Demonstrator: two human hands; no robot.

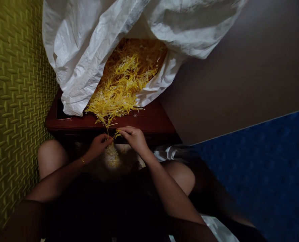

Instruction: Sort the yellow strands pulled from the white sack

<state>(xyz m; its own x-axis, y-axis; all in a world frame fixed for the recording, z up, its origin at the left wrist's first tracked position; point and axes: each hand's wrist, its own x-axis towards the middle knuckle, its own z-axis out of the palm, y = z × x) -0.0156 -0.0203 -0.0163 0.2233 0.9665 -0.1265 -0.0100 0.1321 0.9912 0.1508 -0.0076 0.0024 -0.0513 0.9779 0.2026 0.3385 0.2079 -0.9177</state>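
Observation:
A heap of thin yellow strands with pale tips [125, 84] spills from the mouth of a large white woven sack [89, 60]. My left hand [99, 145] pinches some yellow strands just in front of the heap. Close beside it on the right, my right hand [133, 136] pinches a few yellow strands between thumb and fingertips. Both hands are at the front edge of a dark red wooden surface [149, 119]. Some strands trail from the heap down to my left fingers. Exactly what kind of strands they are I cannot make out.
A dark flat object [63, 109], perhaps a phone, lies partly under the sack at the left. Yellow textured matting [13, 101] is at the left, a brown panel [227, 74] at the right, and blue matting [270, 161] beyond it. Below my hands lie more pale yellow bits [113, 159].

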